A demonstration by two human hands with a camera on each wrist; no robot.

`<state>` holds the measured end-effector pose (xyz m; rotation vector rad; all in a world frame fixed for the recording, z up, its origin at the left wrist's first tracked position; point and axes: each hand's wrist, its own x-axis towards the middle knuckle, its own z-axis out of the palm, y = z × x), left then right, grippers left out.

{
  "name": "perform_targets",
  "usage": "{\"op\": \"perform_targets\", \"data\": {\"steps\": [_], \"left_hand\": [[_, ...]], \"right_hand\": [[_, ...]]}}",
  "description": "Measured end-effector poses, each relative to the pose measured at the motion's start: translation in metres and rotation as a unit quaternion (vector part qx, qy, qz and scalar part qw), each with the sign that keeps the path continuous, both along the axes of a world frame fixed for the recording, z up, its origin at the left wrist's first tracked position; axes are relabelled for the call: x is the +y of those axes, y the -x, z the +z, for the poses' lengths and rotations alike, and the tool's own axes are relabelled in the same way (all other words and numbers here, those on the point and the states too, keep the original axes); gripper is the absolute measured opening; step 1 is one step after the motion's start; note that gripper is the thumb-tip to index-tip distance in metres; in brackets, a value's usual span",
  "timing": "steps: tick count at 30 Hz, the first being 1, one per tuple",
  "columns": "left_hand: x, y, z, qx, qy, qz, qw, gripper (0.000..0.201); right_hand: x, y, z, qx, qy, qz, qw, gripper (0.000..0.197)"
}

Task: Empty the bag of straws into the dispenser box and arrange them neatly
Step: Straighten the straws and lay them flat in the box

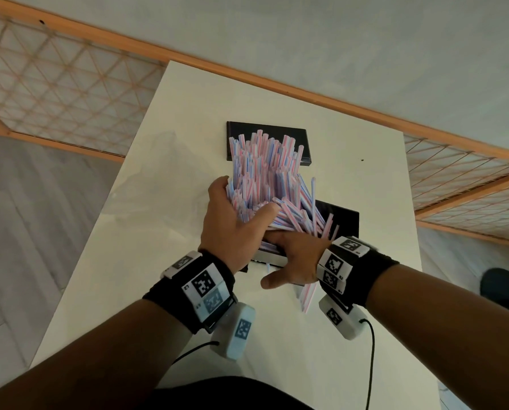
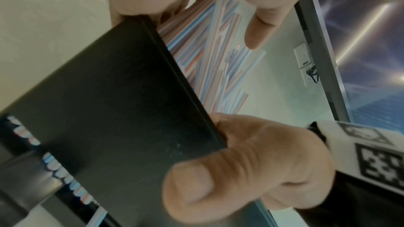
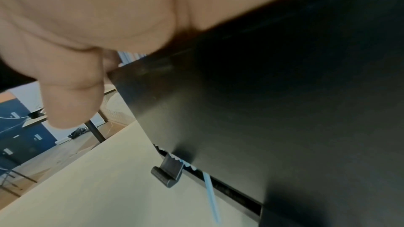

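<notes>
Fingers of left hand [image 1: 232, 223] curl round upright straws [image 1: 265, 161], those of right hand [image 1: 294, 261] hook over dispenser box [image 1: 348, 223] rim.

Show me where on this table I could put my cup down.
Bare table from the box to the near edge, and right of box and lid. The middle is crowded: straws, left hand, right hand, one stray straw beside it. A clear bag lies left.

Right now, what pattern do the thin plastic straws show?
Thin straws: pink, blue, white stripes; head view.
</notes>
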<state>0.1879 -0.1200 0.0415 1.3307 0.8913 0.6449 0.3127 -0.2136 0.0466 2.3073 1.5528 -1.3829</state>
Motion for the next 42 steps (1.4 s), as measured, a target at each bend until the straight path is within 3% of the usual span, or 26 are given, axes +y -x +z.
{"op": "perform_targets", "data": {"steps": [6,9,14,15,18,22,23,26,31,35,39,42], "left_hand": [[0.005,0.002,0.001,-0.004,0.010,0.045,0.999,0.087],[0.011,0.002,0.006,-0.013,-0.028,0.063,0.998,0.079],[0.011,-0.002,0.011,-0.022,-0.070,0.034,0.997,0.080],[0.011,-0.003,0.010,-0.017,-0.078,0.025,0.997,0.084],[0.011,-0.005,0.007,0.025,-0.117,0.005,0.993,0.094],[0.014,-0.002,0.014,0.016,-0.180,0.017,0.983,0.085],[0.015,-0.002,0.014,0.013,-0.184,0.019,0.983,0.084],[0.018,-0.003,0.009,0.020,-0.157,0.036,0.987,0.080],[0.019,-0.001,0.002,-0.019,-0.146,0.030,0.989,0.077],[0.019,0.001,-0.005,-0.007,-0.102,0.029,0.994,0.093],[0.018,0.002,-0.007,-0.010,-0.079,0.002,0.997,0.105],[0.015,0.003,-0.006,-0.015,-0.065,-0.010,0.998,0.108]], "right_hand": [[0.006,0.003,-0.008,-0.017,-0.013,0.000,1.000,0.084],[0.006,0.001,-0.007,-0.007,-0.017,-0.005,1.000,0.077],[0.010,0.007,0.000,-0.041,-0.035,-0.017,0.998,0.034],[0.012,0.009,0.004,-0.055,-0.047,-0.018,0.997,0.033],[0.017,0.015,0.023,-0.076,-0.075,-0.009,0.994,0.049],[0.016,0.014,0.023,-0.053,-0.110,-0.024,0.992,0.026],[0.015,0.012,0.019,-0.054,-0.110,-0.029,0.992,0.029],[0.014,0.010,0.012,-0.064,-0.116,-0.017,0.991,0.046],[0.009,0.010,0.003,-0.044,-0.166,-0.036,0.985,0.048],[0.006,0.006,0.003,-0.121,-0.114,0.009,0.986,0.061],[0.005,0.007,0.005,-0.026,-0.147,-0.005,0.989,0.047],[0.006,0.010,0.004,-0.037,-0.131,0.019,0.991,0.036]]}}
